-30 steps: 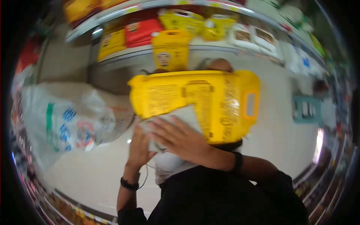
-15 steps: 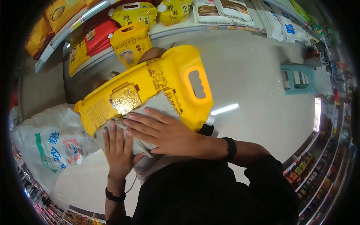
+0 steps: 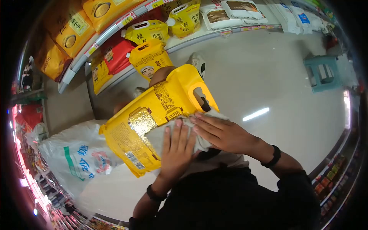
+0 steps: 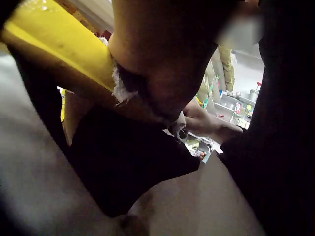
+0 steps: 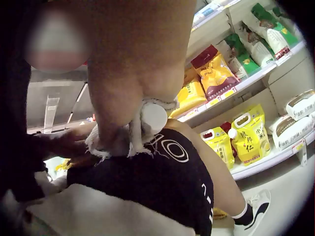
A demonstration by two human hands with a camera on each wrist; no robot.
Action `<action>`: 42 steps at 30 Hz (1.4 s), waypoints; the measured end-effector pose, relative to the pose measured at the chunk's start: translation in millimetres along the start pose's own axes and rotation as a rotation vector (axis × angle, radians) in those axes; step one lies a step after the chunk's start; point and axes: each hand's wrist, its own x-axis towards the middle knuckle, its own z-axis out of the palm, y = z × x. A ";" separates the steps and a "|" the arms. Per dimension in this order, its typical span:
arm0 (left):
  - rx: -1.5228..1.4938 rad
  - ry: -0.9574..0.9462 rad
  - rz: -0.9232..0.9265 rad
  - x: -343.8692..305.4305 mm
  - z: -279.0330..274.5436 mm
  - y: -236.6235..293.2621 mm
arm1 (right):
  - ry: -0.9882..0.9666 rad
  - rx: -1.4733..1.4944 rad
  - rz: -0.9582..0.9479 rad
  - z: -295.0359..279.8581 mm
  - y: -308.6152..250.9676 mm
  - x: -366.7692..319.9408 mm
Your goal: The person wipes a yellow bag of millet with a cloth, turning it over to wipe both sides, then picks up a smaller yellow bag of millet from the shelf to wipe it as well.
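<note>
A large yellow plastic bag [image 3: 126,134] with a cut-out handle and brown print lies slantwise across the person's lap. Over its near side is spread a pale grey cloth [image 3: 155,137] with frayed edges. The left hand [image 3: 176,155] rests flat on the cloth, fingers straight and pointing away. Beside it, the right hand [image 3: 226,135] presses the cloth with extended fingers, close to the handle end. In the right wrist view, a white cap [image 5: 154,118] shows next to the cloth [image 5: 135,132] under that hand. Most of the bag's near edge is hidden.
A white woven sack [image 3: 76,153] with blue and red print stands at the left. Another yellow bag [image 3: 151,59] stands beyond the knee, before a shelf [image 3: 184,45] of grain bags. A teal stool [image 3: 322,74] is on the floor at right.
Both hands and the cloth have slid along the yellow bag toward its handle end. The bag has turned from roughly level to slanted in the head view, which has itself shifted.
</note>
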 end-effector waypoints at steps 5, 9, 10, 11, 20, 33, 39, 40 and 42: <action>0.001 -0.010 0.067 -1.9 4.6 4.2 | 0.014 0.049 0.104 3.1 -12.1 -21.0; -0.076 0.043 0.116 -8.5 7.7 -5.8 | 0.034 0.041 0.136 15.5 -24.2 -18.5; -0.101 0.035 0.107 -9.5 5.2 -8.6 | 0.064 0.052 0.158 14.9 -26.8 -14.3; -0.109 0.047 0.100 -12.0 2.3 -11.7 | 0.095 0.060 0.176 14.5 -31.0 -10.5; -0.198 -0.020 -0.045 -54.4 -13.4 -59.0 | -0.051 -0.007 0.156 10.1 -70.4 45.8; -0.498 -0.064 -0.420 -151.3 28.2 -108.0 | 0.060 -0.202 -0.069 65.4 -127.1 135.4; -0.422 0.050 -0.267 -137.6 11.6 -136.8 | -0.046 0.016 -0.087 38.3 -113.8 141.8; -0.415 0.060 -0.273 -132.6 9.7 -140.6 | -0.096 0.099 -0.100 34.4 -106.5 144.1; -0.398 0.073 -0.274 -118.6 1.4 -145.8 | -0.124 0.148 -0.114 24.8 -88.6 141.2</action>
